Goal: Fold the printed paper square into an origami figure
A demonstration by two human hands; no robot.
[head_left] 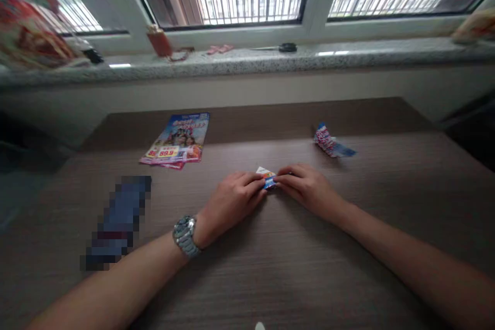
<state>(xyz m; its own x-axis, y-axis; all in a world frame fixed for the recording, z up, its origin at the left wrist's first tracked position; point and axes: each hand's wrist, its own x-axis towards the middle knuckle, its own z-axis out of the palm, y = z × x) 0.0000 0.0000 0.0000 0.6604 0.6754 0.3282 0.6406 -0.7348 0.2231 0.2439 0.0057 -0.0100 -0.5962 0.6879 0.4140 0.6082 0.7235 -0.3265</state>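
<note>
A small folded piece of printed paper (269, 181), white, orange and blue, lies at the middle of the brown table (247, 268). My left hand (237, 195), with a metal watch (185, 234) on its wrist, pinches the paper's left side. From the other side, the fingertips of my right hand (307, 185) close on its right edge. The fingers cover part of the paper, so its full shape is hidden. Beyond my right hand rests a folded, colourful paper piece (328, 142), partly raised off the tabletop.
Printed flyers (180, 136) are stacked at the back left. A pixelated dark flat object (119, 221) lies beside my left forearm. On the stone windowsill (232, 64) are a dark-handled tool (286, 47), a reddish-brown item (159, 42) and a red bag (31, 26).
</note>
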